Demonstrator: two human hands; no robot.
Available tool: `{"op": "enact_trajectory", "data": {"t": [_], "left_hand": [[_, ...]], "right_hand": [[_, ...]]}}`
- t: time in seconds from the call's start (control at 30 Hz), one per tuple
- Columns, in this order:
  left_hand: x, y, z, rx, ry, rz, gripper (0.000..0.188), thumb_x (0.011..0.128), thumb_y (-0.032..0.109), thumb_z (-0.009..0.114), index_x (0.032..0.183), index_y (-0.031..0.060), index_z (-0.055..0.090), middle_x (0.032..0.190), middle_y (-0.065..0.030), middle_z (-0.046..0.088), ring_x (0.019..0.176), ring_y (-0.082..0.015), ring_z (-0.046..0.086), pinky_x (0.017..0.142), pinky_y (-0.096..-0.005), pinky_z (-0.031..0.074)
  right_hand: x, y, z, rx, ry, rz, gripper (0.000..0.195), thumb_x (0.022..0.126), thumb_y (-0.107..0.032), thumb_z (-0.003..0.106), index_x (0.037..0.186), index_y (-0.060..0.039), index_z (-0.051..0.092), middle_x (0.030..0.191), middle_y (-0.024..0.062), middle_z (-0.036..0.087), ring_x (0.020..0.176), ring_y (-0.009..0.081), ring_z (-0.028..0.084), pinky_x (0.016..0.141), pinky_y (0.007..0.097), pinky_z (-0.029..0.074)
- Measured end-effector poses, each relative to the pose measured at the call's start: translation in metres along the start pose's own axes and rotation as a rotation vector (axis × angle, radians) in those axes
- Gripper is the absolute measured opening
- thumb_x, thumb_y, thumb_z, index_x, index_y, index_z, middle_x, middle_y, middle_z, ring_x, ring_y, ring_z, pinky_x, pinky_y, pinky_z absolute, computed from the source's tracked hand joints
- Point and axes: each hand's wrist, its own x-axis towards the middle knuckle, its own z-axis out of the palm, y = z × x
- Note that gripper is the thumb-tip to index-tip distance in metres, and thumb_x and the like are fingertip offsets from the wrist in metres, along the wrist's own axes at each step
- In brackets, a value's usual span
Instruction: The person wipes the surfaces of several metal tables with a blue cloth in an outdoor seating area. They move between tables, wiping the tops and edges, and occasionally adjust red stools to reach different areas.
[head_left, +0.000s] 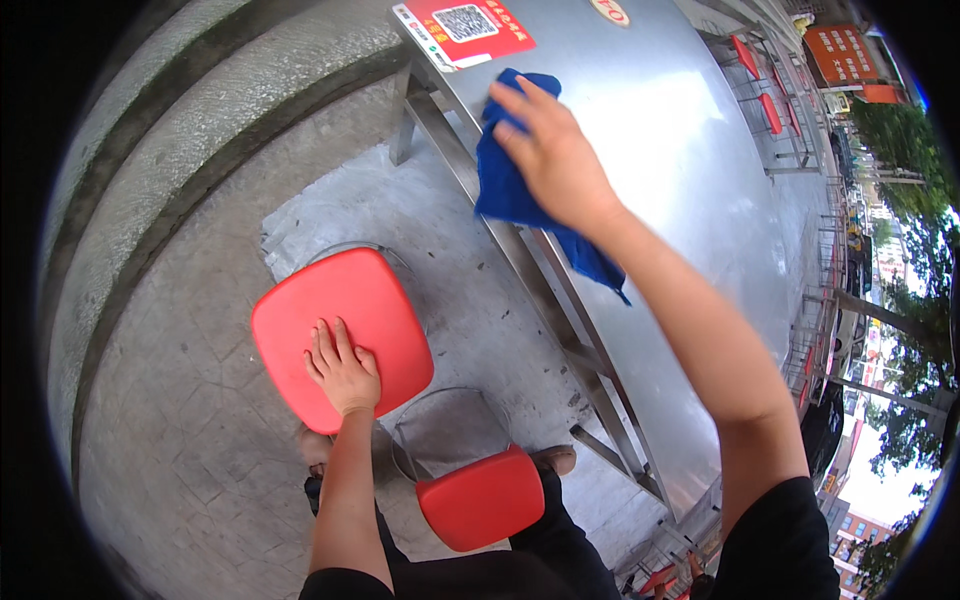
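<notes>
My left hand (345, 371) rests palm down, fingers spread, on the red seat of a stool (390, 330) with a round metal base. My right hand (559, 154) presses a blue cloth (510, 184) against the near edge of a stainless steel table (697, 225). One end of the cloth trails along the tabletop edge toward me. The fingertips are slightly blurred, and part of the cloth lies hidden under the palm.
A second red stool (484, 499) stands close before my legs. Concrete steps (217, 67) curve along the left. A red sticker with a printed code (469, 30) is on the table corner. Farther right are more red stools (769, 112) and trees.
</notes>
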Motion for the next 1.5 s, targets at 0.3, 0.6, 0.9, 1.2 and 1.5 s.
{"op": "enact_trajectory", "data": {"t": [0.3, 0.6, 0.9, 1.2, 1.5], "left_hand": [[-0.002, 0.001, -0.003, -0.052, -0.038, -0.019, 0.062, 0.089, 0.027, 0.053, 0.149, 0.0126, 0.046, 0.158, -0.0150, 0.037, 0.145, -0.0327, 0.033, 0.118, -0.0580, 0.021], [-0.005, 0.002, -0.002, -0.080, -0.099, -0.012, 0.061, 0.089, 0.030, 0.052, 0.148, 0.0136, 0.046, 0.158, -0.0145, 0.036, 0.146, -0.0334, 0.033, 0.117, -0.0610, 0.021], [-0.008, -0.001, 0.001, -0.068, -0.171, -0.009, 0.063, 0.089, 0.033, 0.054, 0.149, 0.0143, 0.045, 0.158, -0.0143, 0.034, 0.146, -0.0339, 0.030, 0.118, -0.0618, 0.020], [0.037, -0.020, -0.086, -0.344, -0.849, -0.182, 0.063, 0.092, 0.027, 0.058, 0.150, 0.0111, 0.039, 0.152, -0.0228, 0.039, 0.139, -0.0401, 0.039, 0.114, -0.0592, 0.029], [0.146, 0.016, -0.209, -0.580, -0.865, -0.403, 0.033, 0.100, 0.025, 0.056, 0.121, 0.0003, 0.061, 0.109, -0.0228, 0.070, 0.102, -0.0333, 0.069, 0.091, -0.0402, 0.053]], "right_hand": [[-0.019, -0.015, 0.013, -0.324, -0.083, -0.049, 0.069, 0.081, -0.007, 0.062, 0.148, -0.0148, 0.046, 0.159, 0.0219, 0.029, 0.148, 0.0410, 0.027, 0.119, 0.0567, 0.025], [-0.098, -0.027, -0.002, -0.482, -0.275, 0.164, 0.084, 0.074, -0.001, 0.070, 0.151, -0.0125, 0.040, 0.158, 0.0274, 0.024, 0.146, 0.0462, 0.027, 0.119, 0.0602, 0.022], [-0.102, -0.020, 0.003, -0.543, -0.258, 0.111, 0.083, 0.073, -0.005, 0.071, 0.150, -0.0109, 0.042, 0.157, 0.0271, 0.029, 0.146, 0.0450, 0.029, 0.118, 0.0629, 0.024], [-0.103, -0.016, -0.001, -0.488, -0.356, 0.041, 0.060, 0.087, -0.015, 0.059, 0.147, -0.0192, 0.050, 0.156, 0.0137, 0.038, 0.147, 0.0359, 0.032, 0.117, 0.0609, 0.025], [0.081, -0.015, 0.018, -0.007, -0.245, -0.155, 0.048, 0.084, -0.015, 0.059, 0.132, -0.0147, 0.062, 0.152, 0.0037, 0.046, 0.144, 0.0223, 0.037, 0.120, 0.0529, 0.024]]}}
